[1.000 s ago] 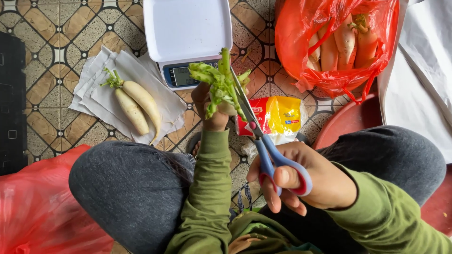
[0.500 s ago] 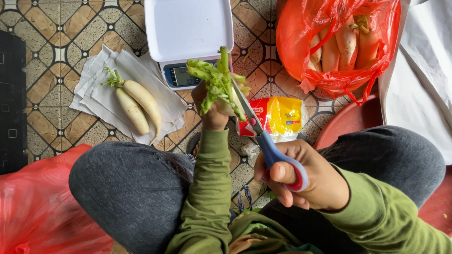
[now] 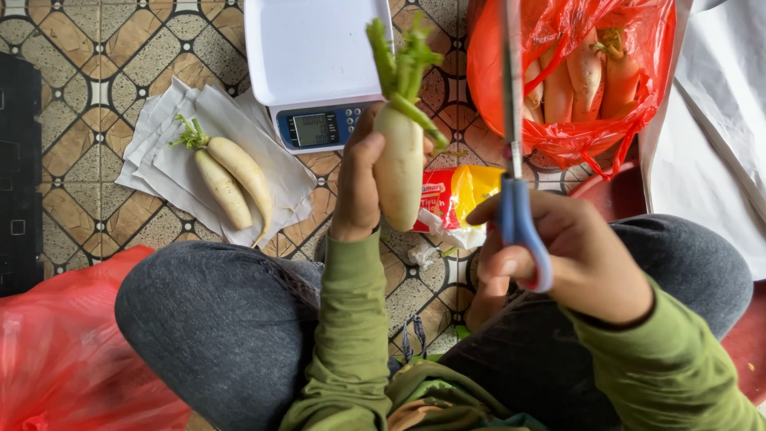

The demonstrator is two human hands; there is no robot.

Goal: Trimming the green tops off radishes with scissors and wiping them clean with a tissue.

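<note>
Far right on the tiled floor: red bag of white radishes. Far centre, white scale; left, two trimmed radishes on paper sheets. Near centre, left hand, fingers wrapped round an upright radish, leaves up. Just right, right hand, fingers through blue-handled scissors, blades closed, pointing away, apart from the radish.

Patterned tile floor — brown, beige (diamond motifs) — even daylight.

Scale btwn radishes on paper left & bag right.
</note>
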